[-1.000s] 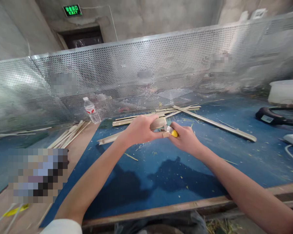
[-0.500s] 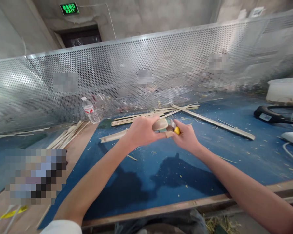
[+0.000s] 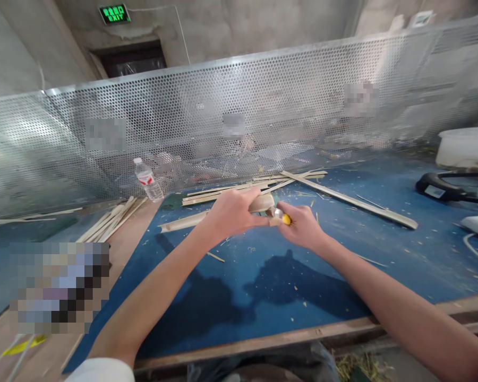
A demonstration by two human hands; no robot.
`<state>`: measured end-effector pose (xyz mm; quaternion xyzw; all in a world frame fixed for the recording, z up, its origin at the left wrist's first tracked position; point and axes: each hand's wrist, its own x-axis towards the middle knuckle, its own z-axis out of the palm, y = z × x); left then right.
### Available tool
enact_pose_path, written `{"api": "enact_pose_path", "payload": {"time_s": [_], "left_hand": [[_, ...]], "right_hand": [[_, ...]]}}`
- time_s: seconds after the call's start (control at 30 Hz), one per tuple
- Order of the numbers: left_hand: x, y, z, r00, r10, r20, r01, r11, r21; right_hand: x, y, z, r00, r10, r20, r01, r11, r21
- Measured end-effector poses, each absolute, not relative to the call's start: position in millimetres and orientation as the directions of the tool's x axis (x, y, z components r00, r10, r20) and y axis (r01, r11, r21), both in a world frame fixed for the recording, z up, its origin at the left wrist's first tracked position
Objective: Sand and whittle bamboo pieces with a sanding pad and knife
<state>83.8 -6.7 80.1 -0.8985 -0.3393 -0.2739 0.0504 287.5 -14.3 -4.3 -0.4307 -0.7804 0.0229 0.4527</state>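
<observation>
Left hand [image 3: 231,215] mid-frame, fingers [image 3: 257,222] clamped on a curved bamboo strip [image 3: 261,202], right hand [image 3: 302,228] just beside it, fingers [image 3: 291,209] clamped on a yellow-handled knife [image 3: 286,219], both above a blue tabletop [image 3: 302,281], loose bamboo strips [image 3: 342,199] behind them, water bottle [image 3: 145,180] farther left

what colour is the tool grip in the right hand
Bright yellow: the tool grip shows best in the head view.

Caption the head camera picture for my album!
Left hand holds curved bamboo, right hand a yellow-handled knife, above a blue table.
</observation>
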Motion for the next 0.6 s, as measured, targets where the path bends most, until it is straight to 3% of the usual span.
{"api": "enact_pose_path", "payload": {"time_s": [0.27, 0.47, 0.6], "left_hand": [[84, -10, 84, 0.593, 0.632, 0.500, 0.648, -0.742, 0.169], [86, -2, 73, 0.542, 0.633, 0.552, 0.690, -0.711, 0.138], [88, -5, 76, 0.559, 0.671, 0.487, 0.671, -0.711, 0.210]], "right_hand": [[279, -18, -2, -0.148, 0.746, 0.649, 0.672, 0.557, -0.487], [274, -17, 2, 0.020, 0.807, 0.590, 0.660, 0.433, -0.614], [278, -13, 4, 0.040, 0.853, 0.521, 0.624, 0.386, -0.680]]}}
